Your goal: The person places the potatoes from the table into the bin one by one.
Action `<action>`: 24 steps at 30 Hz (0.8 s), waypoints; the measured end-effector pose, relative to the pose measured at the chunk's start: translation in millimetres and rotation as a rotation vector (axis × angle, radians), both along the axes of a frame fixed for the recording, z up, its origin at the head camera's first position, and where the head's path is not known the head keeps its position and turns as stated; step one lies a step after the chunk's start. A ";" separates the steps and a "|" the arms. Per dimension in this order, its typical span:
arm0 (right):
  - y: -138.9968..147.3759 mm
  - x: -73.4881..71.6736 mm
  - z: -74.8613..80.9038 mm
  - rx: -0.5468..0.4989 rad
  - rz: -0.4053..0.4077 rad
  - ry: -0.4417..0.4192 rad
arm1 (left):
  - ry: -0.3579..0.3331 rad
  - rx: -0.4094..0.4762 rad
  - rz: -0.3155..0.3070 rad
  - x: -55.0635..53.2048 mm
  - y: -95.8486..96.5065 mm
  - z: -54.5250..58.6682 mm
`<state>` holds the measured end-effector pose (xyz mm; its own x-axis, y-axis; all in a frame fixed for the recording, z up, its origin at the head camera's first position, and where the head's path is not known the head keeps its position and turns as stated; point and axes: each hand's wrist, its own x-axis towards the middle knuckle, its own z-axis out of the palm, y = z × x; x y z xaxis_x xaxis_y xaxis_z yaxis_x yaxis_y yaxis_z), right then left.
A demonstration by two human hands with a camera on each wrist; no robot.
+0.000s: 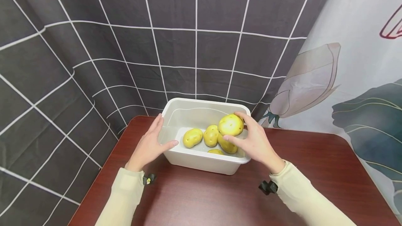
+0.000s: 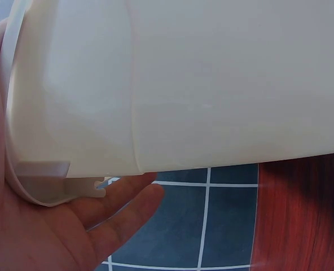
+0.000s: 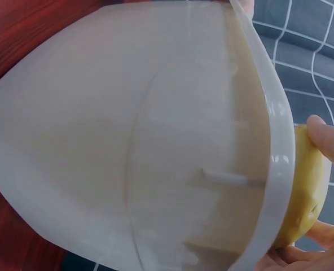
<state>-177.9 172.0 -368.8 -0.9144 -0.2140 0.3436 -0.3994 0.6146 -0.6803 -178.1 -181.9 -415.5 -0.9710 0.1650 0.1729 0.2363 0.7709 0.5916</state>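
My right hand [image 1: 255, 142] holds a yellow potato [image 1: 230, 125] between thumb and fingers over the right end of a white plastic tub [image 1: 201, 168]. In the right wrist view, that potato [image 3: 308, 183] shows just beyond the tub's rim. Several more potatoes lie inside on the tub floor, one potato [image 1: 192, 137] toward the left and another potato [image 1: 211, 136] in the middle. The held one partly covers a potato below it, and the front wall hides most of another. At the left end, my left hand [image 1: 150, 147] rests against the rim with fingers extended and thumb over the front corner.
The tub stands on a reddish-brown wooden table [image 1: 194, 198], near its back edge. Behind hangs a dark grey curtain [image 1: 176, 48] with a white grid. A pale flower-printed curtain [image 1: 355, 20] hangs at the right. Each sleeve cuff carries a small black device [image 1: 268, 187].
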 end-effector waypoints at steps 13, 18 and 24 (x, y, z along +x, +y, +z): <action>-12.1 2.0 -9.5 0.098 0.106 0.041 | 0.009 0.000 0.003 -0.8 -1.9 -1.8; -14.0 0.4 -13.6 0.152 0.109 0.037 | 0.010 0.010 0.003 -0.6 -1.9 -2.4; -15.9 -0.7 -17.9 0.213 0.106 0.037 | 0.001 0.015 0.005 0.0 -1.5 -1.8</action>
<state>-178.6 156.1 -386.7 -0.8707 -0.3791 0.3134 -0.4915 0.6960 -0.5236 -178.0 -183.3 -417.3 -0.9716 0.1575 0.1765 0.2332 0.7629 0.6030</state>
